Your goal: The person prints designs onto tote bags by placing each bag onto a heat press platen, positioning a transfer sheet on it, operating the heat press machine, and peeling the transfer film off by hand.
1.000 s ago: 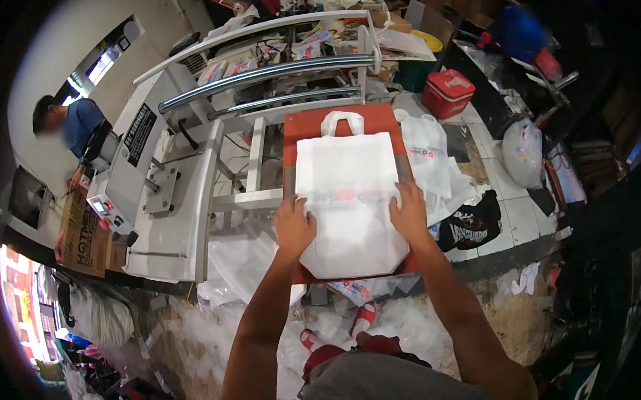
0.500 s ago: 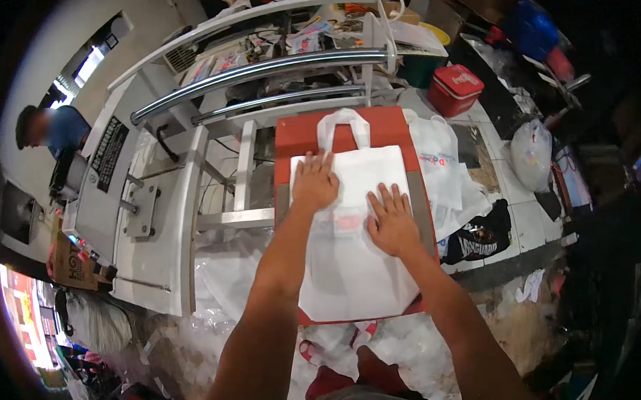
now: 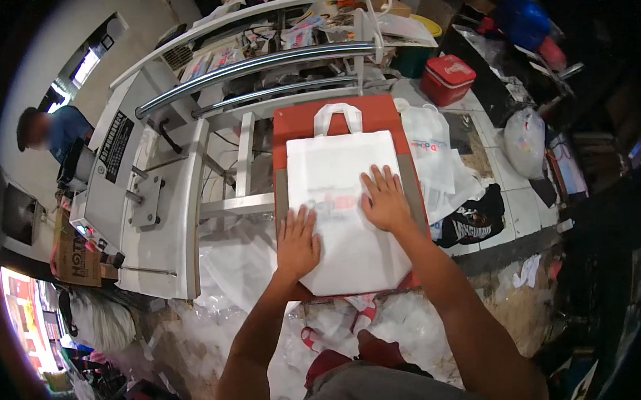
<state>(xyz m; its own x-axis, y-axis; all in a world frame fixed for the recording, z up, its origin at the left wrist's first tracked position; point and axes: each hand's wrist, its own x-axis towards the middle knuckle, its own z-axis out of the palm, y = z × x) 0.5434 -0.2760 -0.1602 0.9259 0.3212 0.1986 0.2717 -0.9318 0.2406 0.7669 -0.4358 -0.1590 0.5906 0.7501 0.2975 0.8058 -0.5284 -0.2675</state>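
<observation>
Head view, hands (image 3: 388, 203) palm-down, on bag (image 3: 351, 252)

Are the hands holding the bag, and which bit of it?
Nothing looks held. The left hand and right hand lie flat, fingers straight, near opposite side edges of the bag; neither touches its handle.

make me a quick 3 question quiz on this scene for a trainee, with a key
1. True or false: the white bag lies with its handle at the near end.
2. What is directly beneath the bag? a) a cardboard box b) a red board c) a black cloth
3. Which is nearer the handle, the left hand or the right hand?

Key: 1. False, far end; 2. b; 3. The right hand.
</observation>
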